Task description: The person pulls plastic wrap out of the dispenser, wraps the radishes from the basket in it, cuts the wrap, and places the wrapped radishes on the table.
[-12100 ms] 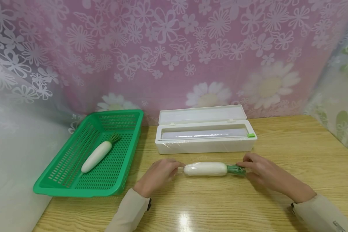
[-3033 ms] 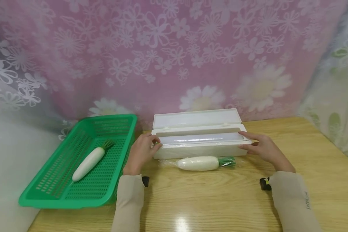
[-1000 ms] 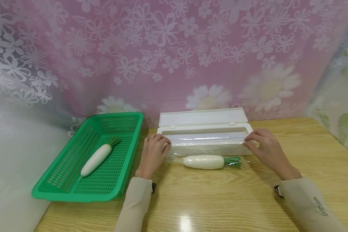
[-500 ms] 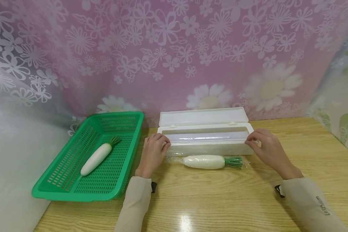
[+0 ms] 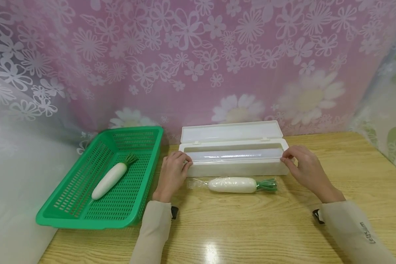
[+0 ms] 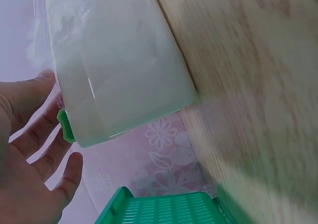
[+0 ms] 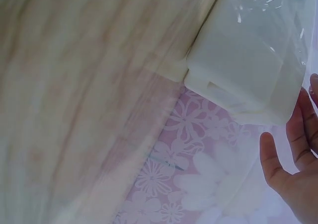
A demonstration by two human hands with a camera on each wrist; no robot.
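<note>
Homelike setting, flowered curtain (image 5: 171,62)

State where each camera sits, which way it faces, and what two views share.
Head: on the person's head, facing forward and down at the white box, wrapped radish and green basket; the left hand, right hand and sleeves show.
Left wrist: on that wrist, facing the box near its left end, basket beyond; only the left hand shows.
Right wrist: on that wrist, facing the box's right end and floral backdrop; only the right hand shows.
Shared by head and left wrist: box, basket.
</note>
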